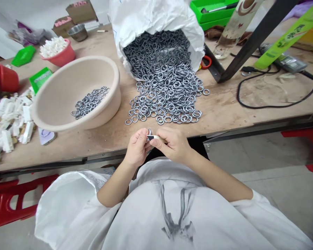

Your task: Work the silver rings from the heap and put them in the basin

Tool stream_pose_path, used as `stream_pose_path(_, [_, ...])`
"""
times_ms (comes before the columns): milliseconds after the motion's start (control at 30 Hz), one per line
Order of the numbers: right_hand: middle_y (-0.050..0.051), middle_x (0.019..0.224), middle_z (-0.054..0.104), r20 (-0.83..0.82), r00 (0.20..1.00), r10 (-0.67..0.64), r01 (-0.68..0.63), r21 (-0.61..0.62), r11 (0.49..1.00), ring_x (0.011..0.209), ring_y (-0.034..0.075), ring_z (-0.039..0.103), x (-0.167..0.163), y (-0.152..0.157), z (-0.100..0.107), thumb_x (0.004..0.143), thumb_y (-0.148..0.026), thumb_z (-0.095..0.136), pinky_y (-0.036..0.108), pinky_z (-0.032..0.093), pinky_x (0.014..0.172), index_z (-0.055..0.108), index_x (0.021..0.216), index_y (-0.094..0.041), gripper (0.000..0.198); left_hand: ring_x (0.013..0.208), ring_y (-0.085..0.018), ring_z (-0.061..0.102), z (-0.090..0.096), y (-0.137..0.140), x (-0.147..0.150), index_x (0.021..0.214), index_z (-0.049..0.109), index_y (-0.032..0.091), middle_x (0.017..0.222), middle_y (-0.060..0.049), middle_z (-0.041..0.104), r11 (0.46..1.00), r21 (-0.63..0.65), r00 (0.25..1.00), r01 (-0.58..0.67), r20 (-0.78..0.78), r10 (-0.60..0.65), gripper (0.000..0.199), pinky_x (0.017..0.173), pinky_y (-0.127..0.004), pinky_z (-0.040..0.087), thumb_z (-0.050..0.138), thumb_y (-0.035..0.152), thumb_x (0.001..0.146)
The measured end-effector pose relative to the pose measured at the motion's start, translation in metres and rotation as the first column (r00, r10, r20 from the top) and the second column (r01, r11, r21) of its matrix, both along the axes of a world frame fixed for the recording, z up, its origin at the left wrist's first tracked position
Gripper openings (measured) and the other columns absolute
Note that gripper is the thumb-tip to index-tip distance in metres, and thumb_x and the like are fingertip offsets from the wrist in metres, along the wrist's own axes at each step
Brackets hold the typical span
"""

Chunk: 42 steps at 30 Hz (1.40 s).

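Note:
My left hand (138,147) is closed, pinching a grey metal ring (149,132) between thumb and fingers just past the table's front edge. Right beside it, my right hand (173,144) grips a small flat white piece with a black end (151,138), and the black end meets the ring or lies very near it. What the piece is, I cannot make out. Beyond my hands a heap of grey metal rings (169,93) spills from a white sack (156,15) lying on its side. To the left, a beige basin (114,86) holds a smaller pile of rings.
White plastic parts (7,121) lie in a heap at the far left, near a pink bowl (64,55) of small white pieces. A dark metal bar (253,41) slants up on the right, with a looped black cable (238,93) beyond. A red stool (13,198) stands at lower left.

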State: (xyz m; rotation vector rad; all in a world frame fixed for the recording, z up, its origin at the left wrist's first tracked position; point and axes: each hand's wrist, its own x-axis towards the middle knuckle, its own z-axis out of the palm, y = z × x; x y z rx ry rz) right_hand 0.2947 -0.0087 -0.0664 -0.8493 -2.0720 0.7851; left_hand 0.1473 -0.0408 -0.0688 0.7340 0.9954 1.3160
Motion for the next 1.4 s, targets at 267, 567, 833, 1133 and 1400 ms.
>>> stream_pose_path(267, [-0.003,0.061,0.043,0.028,0.999,-0.017,0.016,0.005,1.0,0.058,0.011,0.037,-0.003,-0.003,0.002,0.098,-0.057,0.04,0.027,0.025,0.058,0.043,0.064,-0.02,0.05,0.045,-0.003,0.021,-0.004,-0.002,-0.001,0.066,0.045,0.018,0.057,0.008,0.032,0.999,-0.016,1.0,-0.029,0.003,0.029,0.053,0.039,-0.015,0.024,0.08,0.058,0.069])
stream_pose_path(567, [-0.002,0.06,0.048,0.22,0.961,-0.17,0.206,-0.151,0.967,0.059,0.013,0.045,0.0,0.028,-0.013,0.099,-0.053,0.039,0.026,0.026,0.058,0.05,0.065,-0.02,0.049,0.045,-0.004,0.028,-0.001,-0.012,-0.01,0.059,0.05,0.015,0.058,0.004,0.036,0.988,0.065,0.989,0.142,-0.051,-0.139,0.049,0.042,-0.018,0.022,0.072,0.054,0.079])
stream_pose_path(833, [0.009,0.107,0.066,0.68,0.642,-0.354,0.344,0.156,0.926,0.084,0.024,0.063,-0.008,0.049,-0.014,0.096,-0.046,0.053,0.03,0.029,0.06,0.067,0.105,-0.021,0.03,0.043,-0.004,0.039,0.0,0.002,-0.031,0.066,0.047,0.017,0.067,0.002,0.053,0.997,-0.075,0.994,0.002,0.108,0.006,0.039,0.037,-0.017,0.025,0.072,0.046,0.075])
stream_pose_path(1133, [0.011,0.113,0.065,0.629,0.654,-0.421,0.419,0.162,0.893,0.087,0.025,0.062,-0.001,0.054,-0.011,0.099,-0.032,0.043,0.032,0.031,0.062,0.066,0.11,-0.02,0.027,0.041,-0.004,0.046,-0.008,0.018,-0.029,0.07,0.04,0.02,0.063,0.006,0.058,0.988,-0.121,0.996,-0.091,-0.02,0.089,0.041,0.035,-0.014,0.025,0.078,0.034,0.065])
stream_pose_path(1400, [0.001,0.07,0.057,0.177,0.939,-0.296,0.329,-0.203,0.922,0.068,0.017,0.051,0.006,0.053,-0.016,0.097,-0.039,0.045,0.027,0.032,0.063,0.058,0.078,-0.02,0.03,0.038,-0.007,0.045,-0.013,0.027,-0.026,0.085,0.047,0.022,0.059,0.008,0.058,0.999,-0.032,0.973,0.029,-0.229,-0.036,0.024,0.036,-0.017,0.028,0.066,0.027,0.071])
